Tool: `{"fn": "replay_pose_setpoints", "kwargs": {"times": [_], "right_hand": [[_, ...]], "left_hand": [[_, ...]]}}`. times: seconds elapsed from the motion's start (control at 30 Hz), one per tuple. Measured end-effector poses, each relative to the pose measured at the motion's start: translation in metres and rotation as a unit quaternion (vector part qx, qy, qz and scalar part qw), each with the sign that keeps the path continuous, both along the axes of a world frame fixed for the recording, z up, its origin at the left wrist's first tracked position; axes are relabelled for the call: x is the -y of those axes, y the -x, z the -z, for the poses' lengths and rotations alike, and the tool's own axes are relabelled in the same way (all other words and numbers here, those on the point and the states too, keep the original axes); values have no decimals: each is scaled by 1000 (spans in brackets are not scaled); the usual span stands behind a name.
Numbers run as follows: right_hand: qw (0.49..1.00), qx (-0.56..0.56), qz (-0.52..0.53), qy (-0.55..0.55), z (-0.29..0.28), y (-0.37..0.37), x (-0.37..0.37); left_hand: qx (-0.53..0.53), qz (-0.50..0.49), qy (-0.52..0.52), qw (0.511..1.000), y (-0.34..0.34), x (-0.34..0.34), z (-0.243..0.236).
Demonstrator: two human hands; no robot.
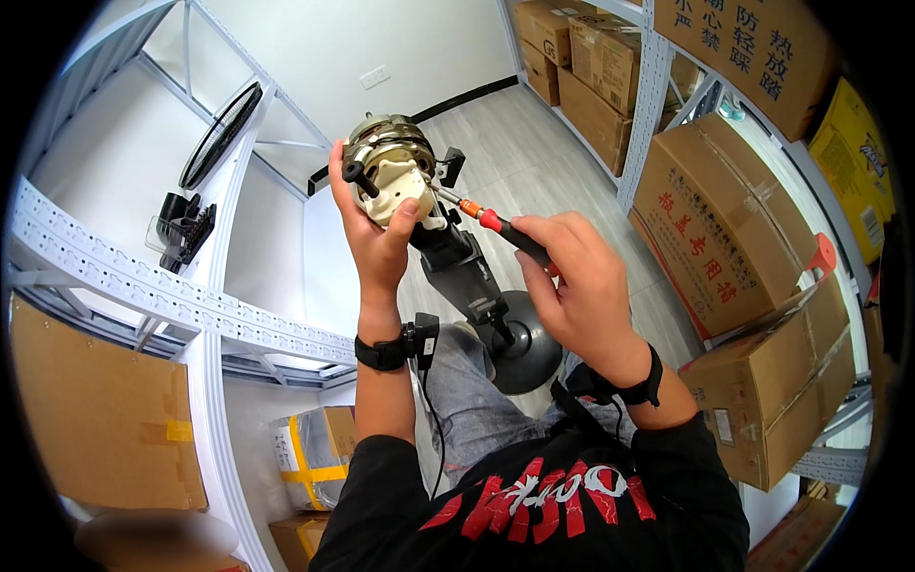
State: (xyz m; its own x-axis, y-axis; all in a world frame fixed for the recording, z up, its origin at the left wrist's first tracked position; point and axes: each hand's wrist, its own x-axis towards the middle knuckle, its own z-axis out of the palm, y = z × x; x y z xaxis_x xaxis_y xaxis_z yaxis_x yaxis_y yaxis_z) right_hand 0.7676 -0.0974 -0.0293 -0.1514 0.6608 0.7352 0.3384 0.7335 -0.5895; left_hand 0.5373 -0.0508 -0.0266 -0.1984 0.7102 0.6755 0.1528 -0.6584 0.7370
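Observation:
A fan motor (389, 145) with a cream plastic cover (396, 189) tops a dark stand (464, 278), which runs down to a round black base (522, 355). My left hand (375, 250) is wrapped round the motor's near left side, its thumb pressed on the cover. In my right hand (583, 286) is a screwdriver (499, 226) with a red and black handle, gripped between thumb and fingers. Its shaft slants up and left to the right edge of the cover, where the tip's exact contact is too small to make out. A black knob (359, 177) sticks out of the cover's left side.
On the left shelf (172, 291) stand a round black fan grille (221, 136) and some black parts (181, 229). Cardboard boxes (720, 224) fill the right racks, with one open box (786, 377) near my right elbow. A taped parcel (315, 458) lies at lower left.

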Motion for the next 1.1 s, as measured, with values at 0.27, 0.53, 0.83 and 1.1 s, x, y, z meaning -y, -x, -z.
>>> {"fn": "replay_pose_setpoints", "kwargs": {"times": [0.27,0.53,0.83,1.1], "right_hand": [[1000,-2,2,-11,5,0,-1],[1000,-3,-2,-13,6,-3,1],[990,-114,-26,84,2,-6,2],[925,-326,-116,158,0,-17,-13]], "left_hand": [[-3,-1,0,1000,0,0,0],[-2,0,1,1000,-1,-1,-1],[-1,2,-5,1000,0,-2,1],[-15,-3,-5,1000,2,1,-2]]}}
